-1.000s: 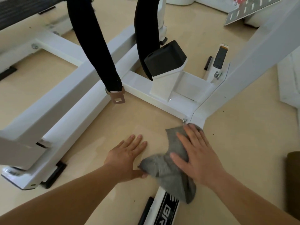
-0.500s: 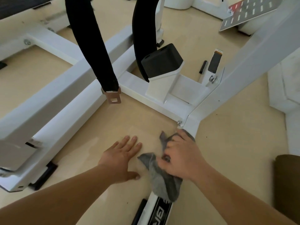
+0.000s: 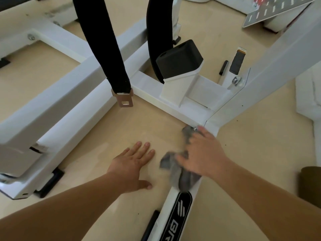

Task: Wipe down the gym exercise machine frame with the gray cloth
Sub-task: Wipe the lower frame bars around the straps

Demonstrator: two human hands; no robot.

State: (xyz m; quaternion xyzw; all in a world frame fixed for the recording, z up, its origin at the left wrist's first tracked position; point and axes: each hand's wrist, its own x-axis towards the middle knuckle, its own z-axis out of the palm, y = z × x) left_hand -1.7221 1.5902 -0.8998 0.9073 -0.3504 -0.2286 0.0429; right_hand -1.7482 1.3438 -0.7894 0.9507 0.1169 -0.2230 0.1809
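The white machine frame [image 3: 175, 106] lies low over the beige floor, its beams meeting at a junction in mid-view. The gray cloth [image 3: 184, 180] is bunched on the beam that runs from that junction toward me, just above the black logo strip [image 3: 182, 209]. My right hand [image 3: 203, 157] grips the cloth against this beam, with its fingertips at the junction bolt. My left hand [image 3: 132, 164] rests flat on the floor, fingers spread, just left of the cloth and not touching it.
Two black straps hang down from above; the left strap [image 3: 107, 49] ends in a metal buckle [image 3: 124, 100]. A black rubber pad [image 3: 178, 58] sits on a white bracket. A slanted white beam [image 3: 271, 63] rises to the right. A brown object [image 3: 311, 185] is at the right edge.
My right hand went from lying flat on the spread cloth to bunching it up, and pushed it along the beam toward the junction. My left hand stayed flat on the floor.
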